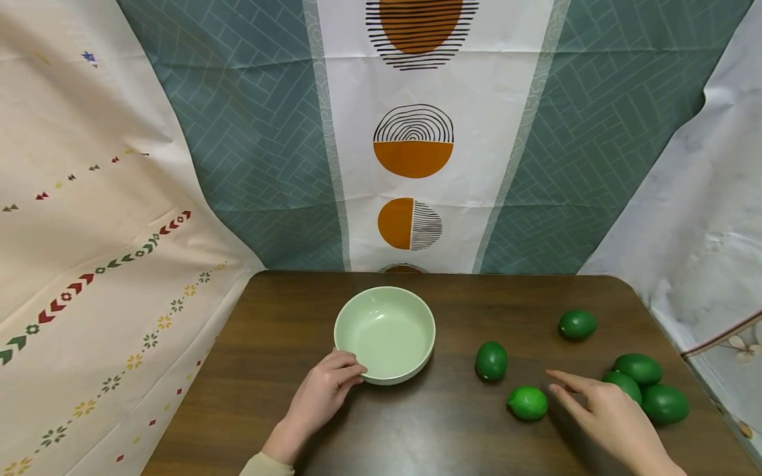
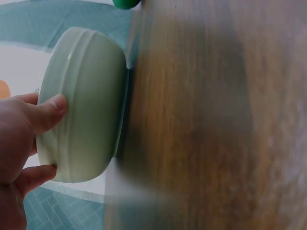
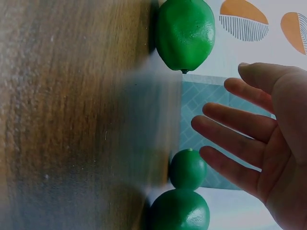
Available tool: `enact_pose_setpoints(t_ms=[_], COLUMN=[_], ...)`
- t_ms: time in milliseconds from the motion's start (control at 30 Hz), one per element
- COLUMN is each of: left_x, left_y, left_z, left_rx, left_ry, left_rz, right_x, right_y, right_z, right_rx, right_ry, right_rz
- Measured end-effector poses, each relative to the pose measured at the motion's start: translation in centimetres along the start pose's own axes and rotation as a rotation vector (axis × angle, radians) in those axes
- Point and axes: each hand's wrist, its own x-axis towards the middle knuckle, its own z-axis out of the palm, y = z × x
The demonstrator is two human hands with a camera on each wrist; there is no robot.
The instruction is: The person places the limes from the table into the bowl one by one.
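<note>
A pale green bowl (image 1: pixel 383 337) stands upright on the brown table. My left hand (image 1: pixel 324 387) pinches its near-left rim; in the left wrist view the thumb (image 2: pixel 50 112) lies against the outer wall of the bowl (image 2: pixel 93 105), other fingers over the rim. My right hand (image 1: pixel 613 413) hovers with fingers extended and holds nothing. Just left of its fingertips sits a bright green lime (image 1: pixel 527 403), large in the right wrist view (image 3: pixel 186 36). A darker green lime (image 1: pixel 491 361) lies between this one and the bowl.
Right of my right hand, three dark green limes (image 1: pixel 665 404) are clustered, one partly hidden by the hand. Another dark lime (image 1: pixel 577 324) sits farther back. Patterned cloth (image 1: pixel 268 132) hangs behind the table (image 1: pixel 286 297) and along both sides.
</note>
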Motion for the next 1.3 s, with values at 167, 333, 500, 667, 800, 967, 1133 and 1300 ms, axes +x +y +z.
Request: enact_pose_setpoints(t_ms=[167,333,500,667,800,967,1133,1300], left_x=[0.0,0.1,0.2,0.3,0.3,0.1,0.1,0.2], left_y=[0.6,0.9,1.2,1.4,1.4,1.5,1.7,1.7], left_z=[0.1,0.3,0.3,0.2,0.3,0.3,0.3,0.4], left_rx=[-0.039,-0.118,-0.148,-0.163,-0.156,-0.140,-0.144,-0.153], left_ry=[-0.043,-0.057,-0.095,-0.113,-0.084,-0.059,-0.069,-0.075], left_rz=[0.042,0.101,0.094,0.063,0.093,0.076,0.031,0.016], right_x=[0.0,-0.1,-0.2,-0.2,-0.3,0.0,0.3,0.7], right_y=[0.0,0.0,-0.1,-0.2,-0.3,-0.2,0.1,0.2], right_z=[0.0,0.1,0.3,0.5,0.7,1.2,1.6,1.7], right_rx=[0.024,0.022,-0.004,-0.035,-0.048,-0.050,-0.054,-0.051], right_ry=[-0.021,-0.006,0.013,0.057,0.080,0.070,0.052,0.018], right_rz=[-0.012,-0.032,-0.073,-0.164,-0.227,-0.301,-0.369,-0.429])
